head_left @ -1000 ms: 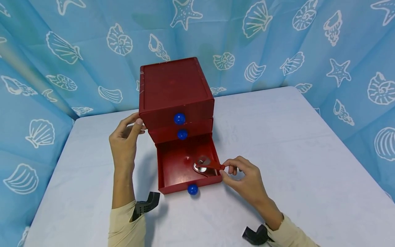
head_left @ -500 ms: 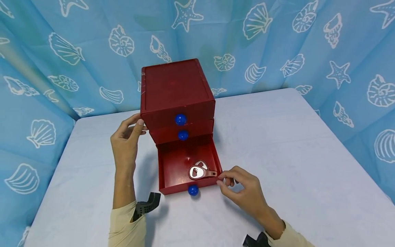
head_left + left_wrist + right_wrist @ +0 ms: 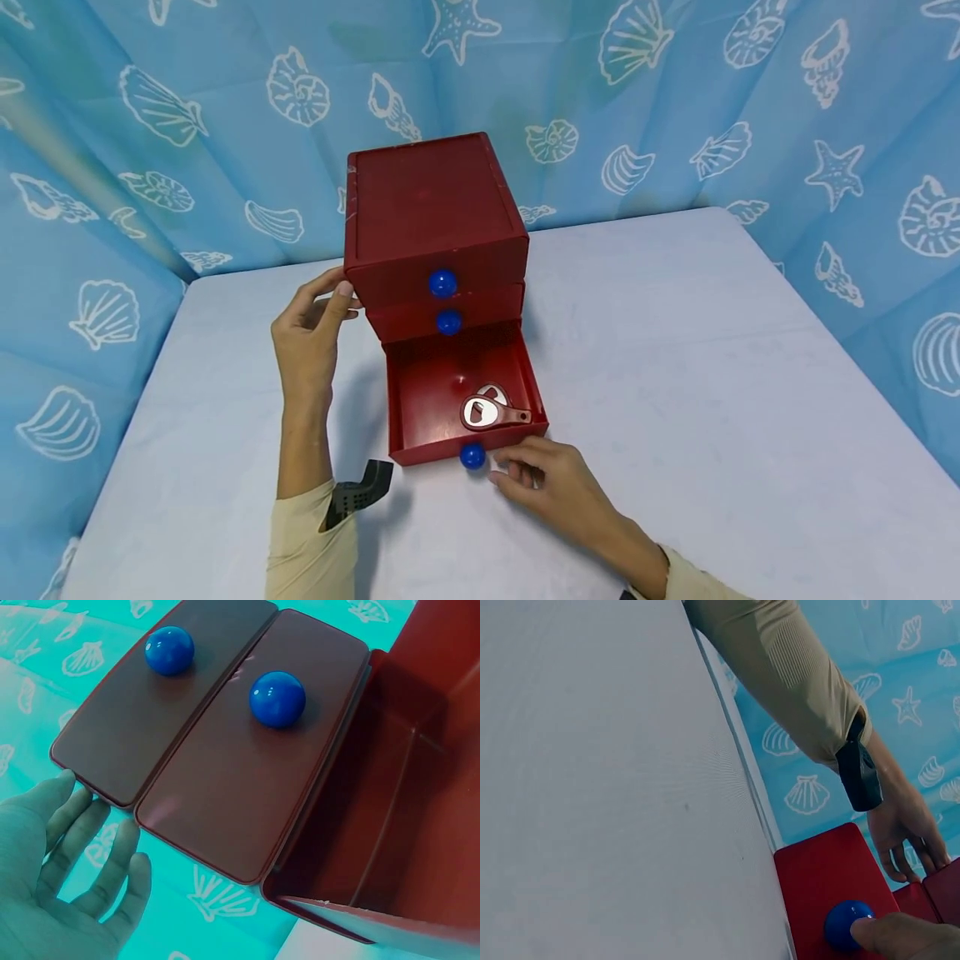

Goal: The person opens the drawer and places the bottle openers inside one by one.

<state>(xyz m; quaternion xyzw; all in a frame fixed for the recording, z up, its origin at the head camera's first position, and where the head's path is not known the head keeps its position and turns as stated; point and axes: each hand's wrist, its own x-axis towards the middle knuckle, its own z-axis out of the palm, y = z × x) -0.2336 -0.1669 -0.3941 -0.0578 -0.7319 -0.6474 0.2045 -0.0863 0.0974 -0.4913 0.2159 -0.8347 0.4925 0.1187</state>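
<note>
A dark red cabinet with three drawers stands on the table, its bottom drawer pulled out. Two bottle openers with red handles lie overlapping at the drawer's front right. My left hand rests its fingertips at the cabinet's upper left side, fingers spread and loosely bent in the left wrist view. Just right of the bottom drawer's round blue knob is my right hand, thumb and fingers parted with nothing between them. In the right wrist view its thumb overlaps that knob.
The upper and middle drawers are closed, each with a blue knob. A white cloth covers the table. Behind and at both sides hangs a blue curtain printed with white shells and starfish.
My right hand has let go of a bottle opener, which now lies on the other one in the drawer. That hand then moved left and nearer, to beside the knob. The left hand stays put.
</note>
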